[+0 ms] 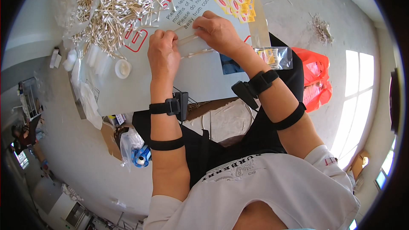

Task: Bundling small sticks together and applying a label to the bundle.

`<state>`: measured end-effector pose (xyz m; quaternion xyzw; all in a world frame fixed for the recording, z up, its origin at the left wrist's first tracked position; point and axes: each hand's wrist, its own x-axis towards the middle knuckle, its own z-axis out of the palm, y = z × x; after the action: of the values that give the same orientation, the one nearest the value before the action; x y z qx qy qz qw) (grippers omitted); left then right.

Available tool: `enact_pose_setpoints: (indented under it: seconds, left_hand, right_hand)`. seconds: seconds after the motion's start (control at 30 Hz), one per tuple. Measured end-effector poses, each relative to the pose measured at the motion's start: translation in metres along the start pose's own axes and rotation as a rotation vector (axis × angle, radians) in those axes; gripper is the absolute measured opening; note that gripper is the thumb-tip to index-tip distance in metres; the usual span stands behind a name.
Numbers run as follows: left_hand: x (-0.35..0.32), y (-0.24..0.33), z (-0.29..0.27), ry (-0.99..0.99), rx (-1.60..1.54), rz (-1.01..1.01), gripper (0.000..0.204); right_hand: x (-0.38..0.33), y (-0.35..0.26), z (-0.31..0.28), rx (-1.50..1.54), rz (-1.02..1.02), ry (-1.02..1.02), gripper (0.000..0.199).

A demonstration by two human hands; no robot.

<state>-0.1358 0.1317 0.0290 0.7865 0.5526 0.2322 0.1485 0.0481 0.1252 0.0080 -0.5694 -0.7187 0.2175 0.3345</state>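
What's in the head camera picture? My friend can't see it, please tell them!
A person's left hand and right hand pinch thin cotton swabs above a grey table. A big heap of swabs lies upper left, with yellow cards upper right.

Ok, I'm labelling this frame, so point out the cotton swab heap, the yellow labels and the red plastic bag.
Cotton swab heap (122, 12): head view, middle of the heap.
Yellow labels (234, 1): head view, a label mid-cluster.
Red plastic bag (318, 76): head view, near its middle.
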Motion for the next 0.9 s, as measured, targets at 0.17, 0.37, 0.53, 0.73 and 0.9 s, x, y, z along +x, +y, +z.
enact_pose_setpoints:
  seconds: [0.17,0.37,0.53,0.73,0.9]
  left_hand:
    - [-0.014,0.012,0.008,0.017,-0.031,0.068,0.013]
    - [-0.038,0.018,0.010,0.017,-0.087,0.068,0.016]
    - [-0.012,-0.026,0.000,0.256,-0.122,-0.158,0.025]
    - [0.034,-0.043,-0.009,0.315,0.279,-0.061,0.021]
    - [0.044,-0.054,-0.014,0.222,0.354,0.038,0.012]
  right_hand:
    - [-0.031,-0.007,0.004,0.240,0.076,0.264,0.022]
    - [-0.050,-0.024,0.015,0.130,0.016,0.279,0.029]
    - [-0.015,-0.028,0.007,0.180,0.166,0.217,0.026]
    - [0.060,-0.020,0.019,-0.094,-0.158,0.064,0.017]
    - [0.049,-0.015,0.023,-0.146,-0.104,-0.131,0.011]
